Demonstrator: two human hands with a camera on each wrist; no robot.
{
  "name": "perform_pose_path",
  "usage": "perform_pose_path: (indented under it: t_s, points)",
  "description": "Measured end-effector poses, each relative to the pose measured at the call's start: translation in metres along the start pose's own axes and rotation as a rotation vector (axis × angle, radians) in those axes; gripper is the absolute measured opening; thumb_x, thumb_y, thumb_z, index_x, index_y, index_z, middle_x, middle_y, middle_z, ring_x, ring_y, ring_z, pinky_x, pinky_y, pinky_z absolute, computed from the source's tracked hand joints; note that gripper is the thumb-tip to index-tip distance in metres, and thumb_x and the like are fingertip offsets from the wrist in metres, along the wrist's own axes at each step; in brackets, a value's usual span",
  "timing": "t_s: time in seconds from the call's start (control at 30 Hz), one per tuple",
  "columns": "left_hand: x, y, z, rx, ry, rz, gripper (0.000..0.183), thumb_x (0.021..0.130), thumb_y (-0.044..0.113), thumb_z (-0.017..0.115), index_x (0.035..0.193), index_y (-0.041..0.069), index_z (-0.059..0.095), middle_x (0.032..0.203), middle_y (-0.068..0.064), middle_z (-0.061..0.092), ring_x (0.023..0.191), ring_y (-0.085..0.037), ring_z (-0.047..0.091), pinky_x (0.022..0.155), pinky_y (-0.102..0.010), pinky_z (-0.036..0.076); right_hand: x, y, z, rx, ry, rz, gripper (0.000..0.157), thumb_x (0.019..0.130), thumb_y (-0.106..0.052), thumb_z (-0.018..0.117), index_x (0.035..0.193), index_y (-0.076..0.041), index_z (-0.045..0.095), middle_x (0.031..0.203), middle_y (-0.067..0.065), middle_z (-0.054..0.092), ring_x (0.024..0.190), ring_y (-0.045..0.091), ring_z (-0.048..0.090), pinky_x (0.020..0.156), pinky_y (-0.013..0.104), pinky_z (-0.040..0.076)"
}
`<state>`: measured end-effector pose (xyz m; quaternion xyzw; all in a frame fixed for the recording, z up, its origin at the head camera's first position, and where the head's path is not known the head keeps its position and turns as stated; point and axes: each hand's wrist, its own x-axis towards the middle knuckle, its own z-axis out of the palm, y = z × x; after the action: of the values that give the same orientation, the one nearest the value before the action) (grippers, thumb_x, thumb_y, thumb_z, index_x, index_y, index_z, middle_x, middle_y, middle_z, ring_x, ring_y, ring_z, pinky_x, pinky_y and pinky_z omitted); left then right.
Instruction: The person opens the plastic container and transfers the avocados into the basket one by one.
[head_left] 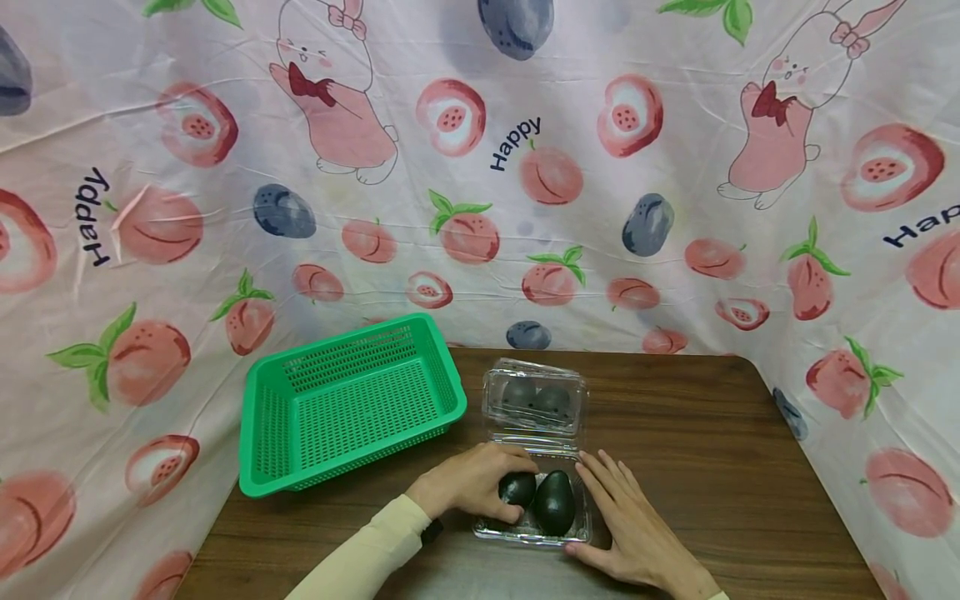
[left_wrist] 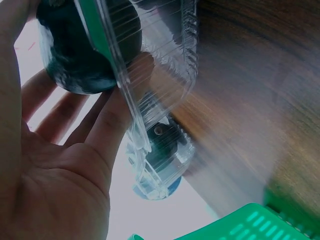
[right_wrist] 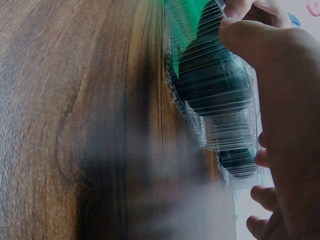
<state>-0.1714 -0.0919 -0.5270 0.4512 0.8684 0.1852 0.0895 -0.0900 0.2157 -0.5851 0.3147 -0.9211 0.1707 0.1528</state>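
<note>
A clear plastic clamshell box [head_left: 534, 537] lies with its lid raised at the back. Inside it sit two dark green avocados side by side. My left hand [head_left: 480, 482] grips the left avocado [head_left: 517, 488], fingers over its far side and thumb at its near side. The right avocado [head_left: 555, 503] lies in the box, free of both hands. Along the box's right edge rests my right hand [head_left: 632, 525], its fingers extended and its thumb near the front corner. In the left wrist view, the held avocado [left_wrist: 75, 50] shows beside the clear wall.
A green perforated basket [head_left: 352, 467] stands at the left on the brown wooden table [head_left: 705, 433]. Beyond the box, two more dark avocados [head_left: 553, 400] show behind clear plastic. A fruit-and-rabbit patterned cloth [head_left: 555, 242] hangs around the back and sides.
</note>
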Motion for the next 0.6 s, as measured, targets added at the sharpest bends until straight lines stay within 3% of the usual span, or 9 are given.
perform_pose_path:
  t_s: [0.33, 0.6]
  points:
    - [-0.002, 0.0, -0.01, -0.047, 0.033, 0.004, 0.058, 0.092, 0.033, 0.088, 0.145, 0.014, 0.077, 0.148, -0.005, 0.075, 0.137, -0.019, 0.072, 0.112, -0.028, 0.06, 0.001, 0.001, -0.001, -0.005, 0.017, -0.015, 0.112, 0.092, -0.077, 0.08, 0.171, -0.005, 0.048, 0.176, 0.017, 0.051, 0.165, 0.039, 0.04, 0.144, 0.023, -0.006]
    - [-0.005, 0.001, -0.018, -0.084, 0.048, -0.011, 0.059, 0.095, 0.034, 0.088, 0.148, 0.013, 0.075, 0.15, -0.005, 0.074, 0.135, -0.018, 0.073, 0.11, -0.029, 0.062, 0.001, 0.0, -0.001, 0.001, 0.006, -0.005, 0.112, 0.091, -0.076, 0.081, 0.171, -0.005, 0.048, 0.176, 0.017, 0.05, 0.162, 0.042, 0.043, 0.143, 0.022, -0.008]
